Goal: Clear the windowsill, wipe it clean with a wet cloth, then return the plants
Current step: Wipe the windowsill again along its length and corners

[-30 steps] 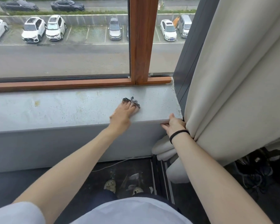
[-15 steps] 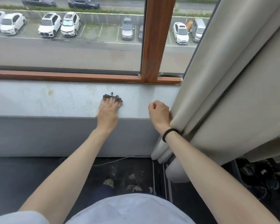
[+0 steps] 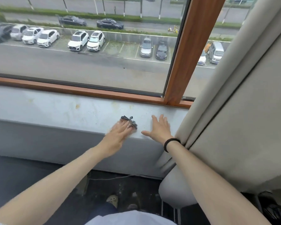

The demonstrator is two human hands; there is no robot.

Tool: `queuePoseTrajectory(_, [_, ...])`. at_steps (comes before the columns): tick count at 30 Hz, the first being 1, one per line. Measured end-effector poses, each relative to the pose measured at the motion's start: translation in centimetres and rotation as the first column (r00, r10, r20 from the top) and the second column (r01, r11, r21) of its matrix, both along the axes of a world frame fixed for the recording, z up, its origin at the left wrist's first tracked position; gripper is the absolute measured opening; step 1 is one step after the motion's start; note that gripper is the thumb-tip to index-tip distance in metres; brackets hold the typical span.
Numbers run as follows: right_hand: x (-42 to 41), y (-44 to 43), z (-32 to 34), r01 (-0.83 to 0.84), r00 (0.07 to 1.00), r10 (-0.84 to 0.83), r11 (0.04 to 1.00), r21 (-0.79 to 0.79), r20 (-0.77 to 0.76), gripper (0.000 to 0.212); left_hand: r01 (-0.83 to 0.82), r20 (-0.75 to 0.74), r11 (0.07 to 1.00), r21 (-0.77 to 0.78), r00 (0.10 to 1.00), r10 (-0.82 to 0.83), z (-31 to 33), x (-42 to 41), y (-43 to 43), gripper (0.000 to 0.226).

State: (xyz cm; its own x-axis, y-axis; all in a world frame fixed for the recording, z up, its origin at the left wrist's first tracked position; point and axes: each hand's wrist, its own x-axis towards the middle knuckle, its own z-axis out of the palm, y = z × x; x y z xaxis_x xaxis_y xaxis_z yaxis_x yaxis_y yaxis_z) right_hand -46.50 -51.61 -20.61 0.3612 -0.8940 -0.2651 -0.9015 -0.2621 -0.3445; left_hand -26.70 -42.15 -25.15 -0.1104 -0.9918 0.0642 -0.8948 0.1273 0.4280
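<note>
Left hand [image 3: 118, 133] presses flat on a bunched, dark-checked cloth [image 3: 130, 122] peeking past its fingertips; right hand [image 3: 159, 129], spread and empty, rests on the sill [image 3: 55, 109] alongside.

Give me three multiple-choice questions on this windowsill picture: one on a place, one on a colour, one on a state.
1. Where is the dark patterned cloth?
A) on the floor
B) on the pale grey windowsill, under the left hand
C) in a bucket

2. What colour is the elastic band on the right wrist?
A) red
B) black
C) white

3. How is the right hand?
A) fisted
B) holding a pot
C) flat on the sill, fingers spread

Answers: B, it peeks out past the fingertips; B, a black loop circles the wrist; C, the palm lies open.
</note>
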Motion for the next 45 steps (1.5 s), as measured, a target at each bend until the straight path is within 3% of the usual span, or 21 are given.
queuePoseTrajectory(2, [0.5,-0.6,0.3,0.008,1.0,-0.008,1.0,0.0,0.001,0.094,0.083,-0.007,0.994,0.071,0.997,-0.083,0.9,2.6,-0.2,0.064])
queuePoseTrajectory(4, [0.9,-1.3,0.6,0.019,1.0,-0.019,1.0,0.01,-0.001,0.095,-0.023,-0.005,0.993,0.12,1.0,0.023,1.1,6.1,-2.1,0.071])
queuePoseTrajectory(6, [1.2,-1.8,0.7,0.038,0.999,-0.038,0.999,0.035,-0.014,0.096,-0.192,0.022,0.981,0.027,0.981,0.191,1.0,7.1,-3.5,0.068])
queuePoseTrajectory(8, [1.5,-2.2,0.5,0.064,0.997,-0.061,0.996,0.066,-0.035,0.098,-0.256,0.067,0.964,-0.064,0.963,0.26,0.6,5.3,-3.5,0.07])
queuePoseTrajectory(10, [1.6,-2.5,0.1,0.094,0.995,-0.09,0.991,0.099,-0.037,0.1,-0.075,0.099,0.994,-0.085,0.992,0.084,0.3,3.8,-1.9,0.078])
queuePoseTrajectory(12, [1.8,-2.7,-0.1,0.108,0.994,-0.106,0.988,0.112,-0.027,0.098,0.155,0.049,0.988,-0.013,0.987,-0.154,1.3,4.7,-0.4,0.084])
queuePoseTrajectory(13, [1.8,-2.8,-0.2,0.114,0.993,-0.112,0.987,0.115,-0.021,0.095,0.194,0.043,0.981,0.028,0.98,-0.195,1.8,5.9,-0.3,0.087])
queuePoseTrajectory(16, [1.9,-3.0,-0.4,0.122,0.993,-0.12,0.987,0.104,-0.02,0.082,-0.049,0.02,0.992,0.112,0.999,0.047,2.0,9.0,-3.2,0.085])
queuePoseTrajectory(19, [2.2,-3.1,-0.3,0.122,0.992,-0.12,0.988,0.096,-0.033,0.078,-0.225,0.056,0.974,0.025,0.973,0.223,1.5,7.9,-5.8,0.079])
queuePoseTrajectory(25, [2.2,-3.2,-0.1,0.107,0.993,-0.101,0.99,0.091,-0.062,0.077,0.088,0.047,0.995,-0.037,0.995,-0.086,1.4,8.4,-3.2,0.076])
queuePoseTrajectory(27, [2.3,-3.3,-0.1,0.106,0.993,-0.1,0.99,0.091,-0.068,0.081,-0.054,0.078,0.998,0.022,0.996,0.052,1.9,10.1,-4.8,0.077])
queuePoseTrajectory(30, [2.4,-3.4,-0.2,0.108,0.992,-0.102,0.99,0.087,-0.071,0.081,-0.285,0.072,0.958,-0.02,0.956,0.286,2.2,8.3,-7.8,0.071])
queuePoseTrajectory(31, [2.5,-3.5,-0.2,0.108,0.992,-0.102,0.99,0.088,-0.075,0.082,-0.258,0.058,0.965,-0.04,0.964,0.26,2.1,7.0,-8.3,0.068])
queuePoseTrajectory(35, [2.6,-3.5,-0.3,0.116,0.991,-0.109,0.988,0.103,-0.071,0.088,0.148,0.014,0.983,-0.105,0.989,-0.148,2.4,5.2,-6.9,0.049])
queuePoseTrajectory(41, [2.6,-3.8,-0.6,0.126,0.991,-0.121,0.987,0.103,-0.054,0.088,-0.156,0.077,0.987,-0.048,0.984,0.16,3.0,4.9,-9.4,0.064])
queuePoseTrajectory(45, [2.6,-3.7,-1.0,0.136,0.991,-0.133,0.985,0.103,-0.03,0.089,0.236,-0.039,0.972,-0.007,0.971,-0.236,1.5,2.6,-7.3,0.059])
